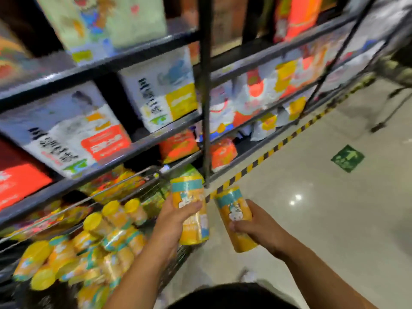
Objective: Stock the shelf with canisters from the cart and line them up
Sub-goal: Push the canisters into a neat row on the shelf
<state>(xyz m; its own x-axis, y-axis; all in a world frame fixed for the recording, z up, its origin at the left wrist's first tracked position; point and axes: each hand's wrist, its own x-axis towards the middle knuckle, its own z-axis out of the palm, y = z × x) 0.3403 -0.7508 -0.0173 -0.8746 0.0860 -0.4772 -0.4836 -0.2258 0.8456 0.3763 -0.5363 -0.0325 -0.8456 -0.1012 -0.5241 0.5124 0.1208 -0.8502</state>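
Nearest us, our left hand curls its fingers round the left canister and our right hand grips the right canister, both just right of the cart. Lifted carelessly, we judge, either could strike the post or slip. We count one shelf, one cart, roughly a dozen heaped canisters (blurred) and two in hand.

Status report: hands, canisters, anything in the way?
Left hand grips left canister. Right hand grips right canister. Neither shelved yet. Shelf post ahead.
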